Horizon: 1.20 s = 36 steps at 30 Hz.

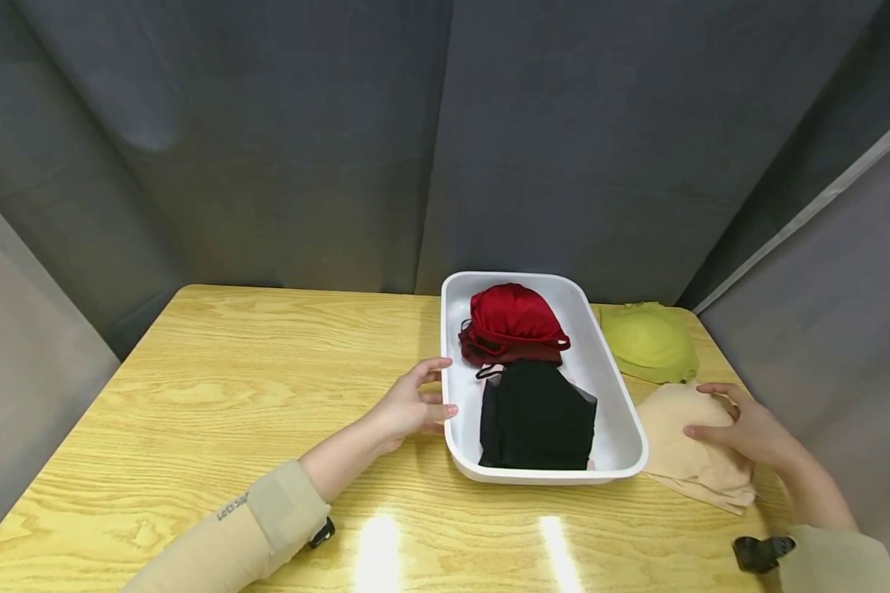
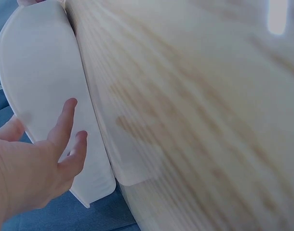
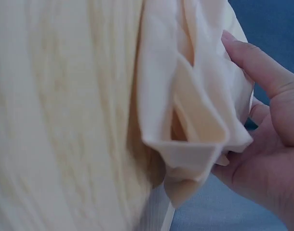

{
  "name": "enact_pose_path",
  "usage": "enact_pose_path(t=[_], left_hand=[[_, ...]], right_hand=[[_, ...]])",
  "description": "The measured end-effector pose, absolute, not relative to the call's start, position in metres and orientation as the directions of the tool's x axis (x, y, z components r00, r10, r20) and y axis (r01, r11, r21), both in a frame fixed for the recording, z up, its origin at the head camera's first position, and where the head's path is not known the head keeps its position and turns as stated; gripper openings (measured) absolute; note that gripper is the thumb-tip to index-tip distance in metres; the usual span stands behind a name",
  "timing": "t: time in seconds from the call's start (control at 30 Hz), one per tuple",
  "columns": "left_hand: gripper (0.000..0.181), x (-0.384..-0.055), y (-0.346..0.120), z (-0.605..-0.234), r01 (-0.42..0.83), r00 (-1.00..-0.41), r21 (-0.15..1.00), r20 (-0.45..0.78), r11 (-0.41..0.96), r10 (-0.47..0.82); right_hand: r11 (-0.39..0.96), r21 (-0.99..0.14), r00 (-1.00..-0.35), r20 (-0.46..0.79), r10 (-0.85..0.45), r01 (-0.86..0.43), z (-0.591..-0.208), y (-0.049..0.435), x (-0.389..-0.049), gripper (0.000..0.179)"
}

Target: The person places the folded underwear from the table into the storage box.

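A white plastic tub (image 1: 460, 449) stands on the table, with a red bra (image 1: 515, 313) and a folded black garment (image 1: 541, 420) inside. My left hand (image 1: 408, 403) holds its left rim; in the left wrist view, a digit reaches over the edge while two spread fingers (image 2: 65, 122) lie along the outer wall. To the right of the tub, my right hand (image 1: 745, 424) grips a beige bra (image 1: 675, 436) at its right side, thumb and forefinger apart on the cup. In the right wrist view the beige cloth hangs in loose folds, hiding some fingertips.
A yellow-green bra (image 1: 648, 342) lies beyond the beige one, near the table's back right corner. The wooden table (image 1: 267, 371) runs up to a grey curtain (image 1: 304, 148) at the back, with grey panels at both sides.
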<state>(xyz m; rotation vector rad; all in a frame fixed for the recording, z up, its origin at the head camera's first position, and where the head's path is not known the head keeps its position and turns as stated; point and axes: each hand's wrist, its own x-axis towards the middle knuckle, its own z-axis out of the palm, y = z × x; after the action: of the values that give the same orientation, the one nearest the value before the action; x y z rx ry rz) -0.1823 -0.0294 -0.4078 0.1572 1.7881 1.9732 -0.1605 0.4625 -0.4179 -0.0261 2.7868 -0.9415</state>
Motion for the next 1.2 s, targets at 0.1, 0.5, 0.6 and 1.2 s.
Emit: enact_pose_path(t=[0.1,0.5,0.6,1.2], left_hand=[[0.066,-0.182,-0.030,-0.407,-0.267,-0.881,0.963,-0.224,-0.047,0.416],[0.066,-0.181,-0.029,-0.407,-0.265,-0.880,0.963,-0.224,-0.041,0.420],[0.066,-0.181,-0.029,-0.407,-0.264,-0.880,0.964,-0.223,-0.041,0.420],[0.068,-0.182,-0.027,-0.407,-0.267,-0.881,0.963,-0.229,-0.038,0.414]], right_hand=[[0.795,-0.605,-0.983,-0.168,-0.079,0.039,-0.416,0.463,-0.160,0.082],[0.794,-0.607,-0.995,-0.095,-0.033,0.032,-0.407,0.460,-0.157,0.072],[0.782,-0.623,-0.997,-0.071,-0.027,0.023,-0.402,0.459,-0.156,0.070],[0.770,-0.638,-0.999,-0.038,-0.011,0.016,-0.365,0.446,-0.151,0.057]])
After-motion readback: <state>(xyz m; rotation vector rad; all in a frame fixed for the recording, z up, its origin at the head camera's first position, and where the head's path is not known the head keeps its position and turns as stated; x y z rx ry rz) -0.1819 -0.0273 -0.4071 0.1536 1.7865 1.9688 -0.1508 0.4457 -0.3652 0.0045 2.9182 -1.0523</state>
